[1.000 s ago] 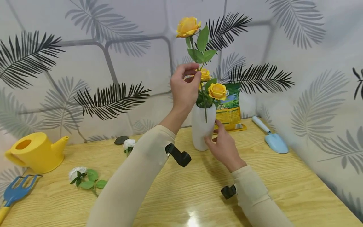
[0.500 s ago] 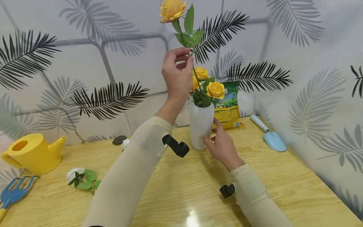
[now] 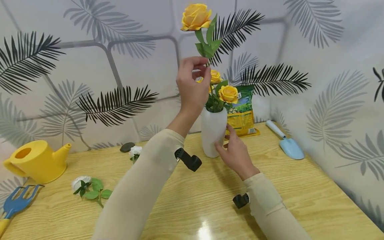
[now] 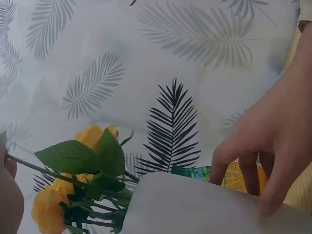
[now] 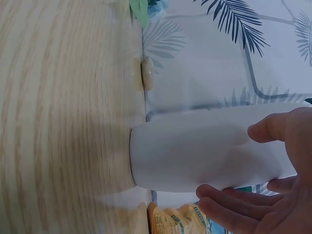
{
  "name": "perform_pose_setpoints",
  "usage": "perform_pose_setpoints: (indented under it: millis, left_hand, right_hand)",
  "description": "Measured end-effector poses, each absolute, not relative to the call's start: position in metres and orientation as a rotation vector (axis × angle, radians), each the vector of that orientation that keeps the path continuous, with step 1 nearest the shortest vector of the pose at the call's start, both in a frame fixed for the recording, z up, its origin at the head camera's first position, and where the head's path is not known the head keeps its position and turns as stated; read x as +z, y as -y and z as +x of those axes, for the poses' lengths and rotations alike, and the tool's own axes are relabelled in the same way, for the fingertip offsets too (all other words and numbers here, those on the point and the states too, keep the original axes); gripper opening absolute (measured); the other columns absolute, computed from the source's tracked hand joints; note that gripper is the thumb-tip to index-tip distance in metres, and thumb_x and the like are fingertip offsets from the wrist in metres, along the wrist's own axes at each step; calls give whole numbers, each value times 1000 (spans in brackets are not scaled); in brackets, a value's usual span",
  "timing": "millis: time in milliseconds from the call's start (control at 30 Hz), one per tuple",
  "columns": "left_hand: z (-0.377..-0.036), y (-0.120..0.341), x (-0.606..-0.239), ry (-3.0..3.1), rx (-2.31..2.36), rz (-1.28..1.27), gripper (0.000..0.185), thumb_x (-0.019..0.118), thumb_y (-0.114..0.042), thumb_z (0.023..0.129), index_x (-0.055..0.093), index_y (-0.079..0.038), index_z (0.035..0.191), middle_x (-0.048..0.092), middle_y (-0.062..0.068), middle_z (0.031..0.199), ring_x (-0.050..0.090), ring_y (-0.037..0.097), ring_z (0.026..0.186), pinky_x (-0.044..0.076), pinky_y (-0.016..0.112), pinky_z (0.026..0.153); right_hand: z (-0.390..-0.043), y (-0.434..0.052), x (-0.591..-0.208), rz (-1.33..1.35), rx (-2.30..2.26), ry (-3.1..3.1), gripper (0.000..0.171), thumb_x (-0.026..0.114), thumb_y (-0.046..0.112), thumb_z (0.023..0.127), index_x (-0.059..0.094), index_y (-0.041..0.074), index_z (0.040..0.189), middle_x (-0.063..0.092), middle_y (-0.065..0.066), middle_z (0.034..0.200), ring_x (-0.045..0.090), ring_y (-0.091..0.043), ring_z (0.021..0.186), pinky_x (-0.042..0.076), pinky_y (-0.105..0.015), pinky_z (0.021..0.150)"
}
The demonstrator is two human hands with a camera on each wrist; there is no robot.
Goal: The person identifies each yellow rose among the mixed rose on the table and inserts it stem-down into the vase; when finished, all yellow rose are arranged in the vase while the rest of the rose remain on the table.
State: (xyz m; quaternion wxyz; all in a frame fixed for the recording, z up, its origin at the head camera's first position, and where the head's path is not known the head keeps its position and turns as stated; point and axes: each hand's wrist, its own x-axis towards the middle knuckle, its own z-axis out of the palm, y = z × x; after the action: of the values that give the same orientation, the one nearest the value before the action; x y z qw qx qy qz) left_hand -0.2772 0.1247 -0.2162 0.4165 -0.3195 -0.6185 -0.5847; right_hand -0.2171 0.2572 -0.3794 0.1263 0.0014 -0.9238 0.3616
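Observation:
My left hand (image 3: 193, 85) pinches the stem of a tall yellow rose (image 3: 196, 17) between thumb and fingers, high above the white vase (image 3: 212, 133). In the left wrist view the stem (image 4: 36, 169) slants from the fingers down toward the vase mouth, its lower end hidden among leaves. Several shorter yellow roses (image 3: 228, 94) stand in the vase. Low on the vase, my right hand (image 3: 236, 154) holds its side. The right wrist view shows the thumb (image 5: 268, 127) on one side of the vase and fingers (image 5: 229, 202) on the other.
Behind the vase leans a green and yellow bag (image 3: 241, 115). A light blue trowel (image 3: 289, 146) lies to the right. At left are a yellow watering can (image 3: 39, 163), a blue hand fork (image 3: 19, 201), white roses (image 3: 81, 182) and a dark stone (image 3: 127, 147).
The left hand lifts the rose up and left from in front of the vase, then comes back right and down, its stem now at the mouth. The right hand stays on the vase.

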Motion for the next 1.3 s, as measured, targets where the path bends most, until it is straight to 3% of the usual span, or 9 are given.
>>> perform_pose_setpoints:
  millis: [467,1300]
  left_hand:
    - [-268,-131,-257,1524,-1411,-854,8,65,9,90,63,9,97,60,23,98,63,31,83,60,29,76]
    - [-276,-126,-313,1642,-1427,-747,8,70,7,88,64,7,94,63,21,92,69,31,79,60,32,70]
  right_hand:
    - [-217,-257,-379,12,1033,2684,81,62,32,99,17,0,158,57,-28,138,70,-37,104,58,-49,84]
    - [-216,-254,-381,25,1024,2694,81,61,30,98,16,-1,159,56,-28,139,70,-37,105,58,-50,85]
